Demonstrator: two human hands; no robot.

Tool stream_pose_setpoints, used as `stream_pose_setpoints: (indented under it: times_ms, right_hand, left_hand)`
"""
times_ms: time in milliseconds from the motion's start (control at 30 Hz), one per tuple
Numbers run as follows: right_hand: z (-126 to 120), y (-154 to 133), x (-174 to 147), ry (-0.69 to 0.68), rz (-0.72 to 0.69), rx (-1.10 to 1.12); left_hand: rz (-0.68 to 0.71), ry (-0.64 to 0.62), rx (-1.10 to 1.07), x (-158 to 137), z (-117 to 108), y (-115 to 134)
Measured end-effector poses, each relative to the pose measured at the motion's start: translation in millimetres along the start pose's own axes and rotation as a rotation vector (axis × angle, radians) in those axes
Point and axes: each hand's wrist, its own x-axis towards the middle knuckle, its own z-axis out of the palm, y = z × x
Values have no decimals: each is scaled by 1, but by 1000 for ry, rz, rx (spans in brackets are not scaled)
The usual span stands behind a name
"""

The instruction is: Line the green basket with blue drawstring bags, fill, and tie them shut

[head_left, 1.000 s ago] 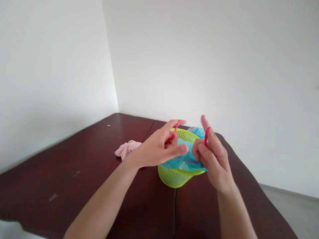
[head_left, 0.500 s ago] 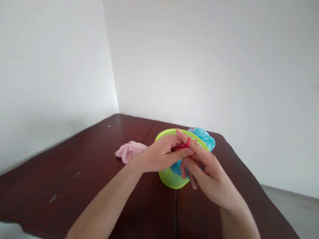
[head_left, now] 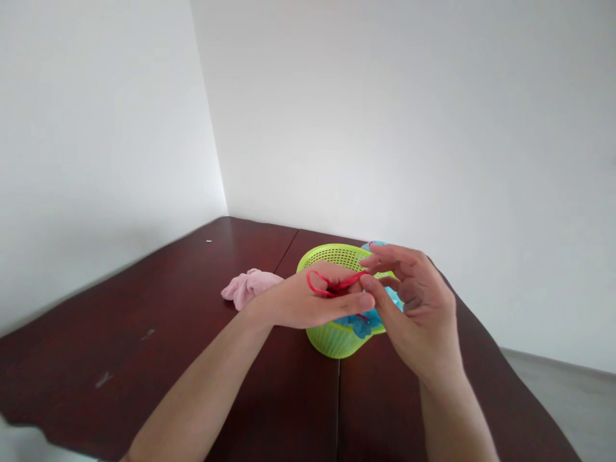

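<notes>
A loop of thin red string (head_left: 316, 282) lies over the back of my left hand (head_left: 305, 305) and runs between my two hands. The left hand's fingers are closed on the string, with the thumb stretched to the right. My right hand (head_left: 426, 308) pinches the string's right part between thumb and forefinger, its other fingers loosely curled. Behind and below the hands stands a lime-green mesh basket (head_left: 332, 343). A crumpled blue plastic bag (head_left: 363, 324) is in the basket and partly beyond its far rim; my hands hide much of it.
A pink cloth (head_left: 248, 287) lies bunched on the dark red-brown table (head_left: 192, 314), left of the basket. White walls (head_left: 385, 128) meet behind the table. A small white scrap (head_left: 208, 241) lies near the back left edge.
My right hand has drawn back to the right and opened up from its crossed hold with the left. A red loop now shows over the left hand, and more of the basket is visible.
</notes>
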Motion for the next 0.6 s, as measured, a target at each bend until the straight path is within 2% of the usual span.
stream_pose_setpoints:
  times_ms: [100,200,267,433,600]
  right_hand:
    - [-2,-3,3,-73,31,-25]
    - [-2,-5,5,-135,87,-74]
    - [-3,-5,5,-126,88,-94]
    - [-4,-2,3,-72,89,-79]
    - [-3,-5,2,-264,183,-8]
  left_hand:
    - [-21,24,-12,0,2,2]
    - [-79,-2,-64,0,1,3]
    - [-115,-17,-88,0,0,2]
    - [-128,57,-74,-2,0,3]
    - [-178,34,43,-7,1,10]
